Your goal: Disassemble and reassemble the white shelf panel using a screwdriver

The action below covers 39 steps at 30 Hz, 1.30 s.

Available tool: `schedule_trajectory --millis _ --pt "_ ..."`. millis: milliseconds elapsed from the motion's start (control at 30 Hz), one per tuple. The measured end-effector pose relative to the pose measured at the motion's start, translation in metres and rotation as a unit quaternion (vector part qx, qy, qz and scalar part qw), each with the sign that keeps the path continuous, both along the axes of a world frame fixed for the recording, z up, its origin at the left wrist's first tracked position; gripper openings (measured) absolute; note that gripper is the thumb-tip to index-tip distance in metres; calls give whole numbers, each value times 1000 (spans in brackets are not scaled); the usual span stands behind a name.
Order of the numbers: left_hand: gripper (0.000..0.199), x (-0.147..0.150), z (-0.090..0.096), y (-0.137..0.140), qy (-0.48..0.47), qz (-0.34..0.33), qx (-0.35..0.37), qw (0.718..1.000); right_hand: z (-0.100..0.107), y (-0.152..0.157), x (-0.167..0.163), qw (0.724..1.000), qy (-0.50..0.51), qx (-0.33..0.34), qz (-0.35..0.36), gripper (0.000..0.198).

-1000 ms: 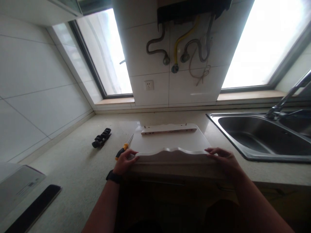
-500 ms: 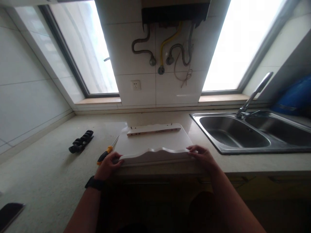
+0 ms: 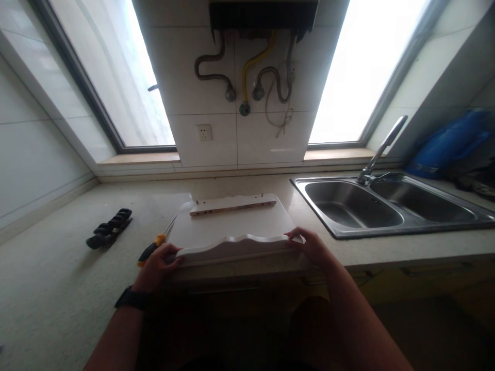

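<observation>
Two bare hands reach forward over a pale speckled counter (image 3: pixel 58 288), their fingers closed on a white panel with a wavy upper edge (image 3: pixel 235 248). The left hand (image 3: pixel 157 265), with a dark watch (image 3: pixel 131 299) on its wrist, grips the panel's left end, thumb toward the wearer. The right hand (image 3: pixel 311 247) pinches the right end between thumb and fingers. The panel spans the gap between the two sets of fingers, at the counter's near edge; whether it stands quite upright is hard to tell. Just beyond the fingers, a flat white board (image 3: pixel 232 226) lies on the counter, and across its far part runs a narrow strip (image 3: pixel 234 208) with a brownish, dark-spotted edge. Right beside the left fingers, on their outer side, is a screwdriver (image 3: pixel 151 249) with a black and orange handle, its shaft pointing away from the wearer. Farther left of those fingers sits a row of black rounded pieces (image 3: pixel 110 228). Past the right fingers, to their right, is a double steel sink (image 3: pixel 353 205) with a tall faucet (image 3: pixel 382 149).
</observation>
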<state>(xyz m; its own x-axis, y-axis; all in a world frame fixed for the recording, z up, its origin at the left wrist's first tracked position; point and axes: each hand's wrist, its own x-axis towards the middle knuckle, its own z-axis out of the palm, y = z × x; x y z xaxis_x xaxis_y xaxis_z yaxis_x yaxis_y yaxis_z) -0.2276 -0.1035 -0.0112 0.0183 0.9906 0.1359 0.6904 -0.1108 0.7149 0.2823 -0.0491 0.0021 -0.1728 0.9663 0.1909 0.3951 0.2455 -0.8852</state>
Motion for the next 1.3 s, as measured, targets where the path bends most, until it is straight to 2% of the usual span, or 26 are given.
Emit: schedule_trajectory --millis 233,333,500,600,700,800,867,1033,1133,1300 --pt "38 1 3 -2 7 -12 1 1000 -3 -15 1 999 -29 33 -13 24" --pt "38 4 5 -6 8 -10 -8 1000 -5 -26 2 998 -51 37 -11 30" --pt "35 11 8 -14 28 -20 25 999 3 -44 0 980 -160 106 47 30" --pt "35 16 7 -21 89 -16 63 994 14 -53 -7 958 -254 129 26 32" --pt "48 29 6 -29 176 -16 138 974 21 -61 -26 928 -326 181 5 49" --pt "76 52 4 -38 228 -47 218 948 19 -67 -54 919 -316 235 16 75" --pt "82 68 1 -42 254 -66 238 935 13 -70 -71 914 -317 254 19 82" --pt "74 95 -9 -46 277 -26 259 925 -1 -77 -90 901 -343 263 -28 65" --pt "70 99 -11 -47 263 -5 259 929 1 -78 -89 903 -348 249 -32 63" --pt "70 96 -7 -47 253 -13 246 936 7 -81 -91 906 -351 234 -41 61"
